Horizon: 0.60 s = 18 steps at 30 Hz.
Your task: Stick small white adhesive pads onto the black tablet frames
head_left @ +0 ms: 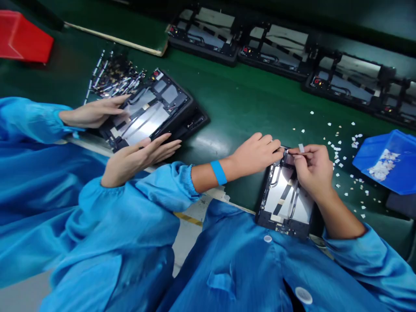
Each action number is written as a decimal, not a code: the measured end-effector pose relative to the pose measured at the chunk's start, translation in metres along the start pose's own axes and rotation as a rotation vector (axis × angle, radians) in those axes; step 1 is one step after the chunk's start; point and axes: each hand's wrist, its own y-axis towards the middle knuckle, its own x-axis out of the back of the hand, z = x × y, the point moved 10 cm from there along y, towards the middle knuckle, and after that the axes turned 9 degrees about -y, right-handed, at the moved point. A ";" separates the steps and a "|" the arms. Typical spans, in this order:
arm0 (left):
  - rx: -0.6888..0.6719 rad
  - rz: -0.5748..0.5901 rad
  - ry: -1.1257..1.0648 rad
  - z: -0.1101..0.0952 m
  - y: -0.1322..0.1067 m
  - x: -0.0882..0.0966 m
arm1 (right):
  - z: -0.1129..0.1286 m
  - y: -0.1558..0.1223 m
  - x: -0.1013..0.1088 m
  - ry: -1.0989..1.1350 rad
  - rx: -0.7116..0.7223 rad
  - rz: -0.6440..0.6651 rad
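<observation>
An opened tablet [286, 195] with silver battery panels, black flex strips and cables lies at the table's front edge, before my body. My left hand [258, 151], with a blue band at its wrist, reaches over its top left corner. Its fingers are bent together and their tips touch the device's upper edge. From the other side comes my right hand [313, 169], thumb and index finger closed near the same edge. A small white tab [301, 148] sticks up at that index finger. The fingers partly hide the tablet's top end.
At left, a co-worker's hands [130, 160] rest on another opened tablet [149, 112], stacked on a black one. Beyond lies a pile of small metallic parts [117, 73] and a red bin [24, 37]. More tablets [276, 50] line the back. White scraps [338, 147] lie near a blue bin [390, 162].
</observation>
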 end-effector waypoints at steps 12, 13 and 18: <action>0.181 0.045 -0.297 0.044 -0.007 -0.017 | 0.047 -0.009 -0.021 -0.405 0.586 0.197; 0.198 0.033 -0.296 0.043 -0.008 -0.014 | 0.047 -0.009 -0.024 -0.418 0.607 0.240; 0.201 -0.005 -0.225 0.027 -0.014 0.003 | 0.045 -0.003 -0.018 -0.388 0.525 0.269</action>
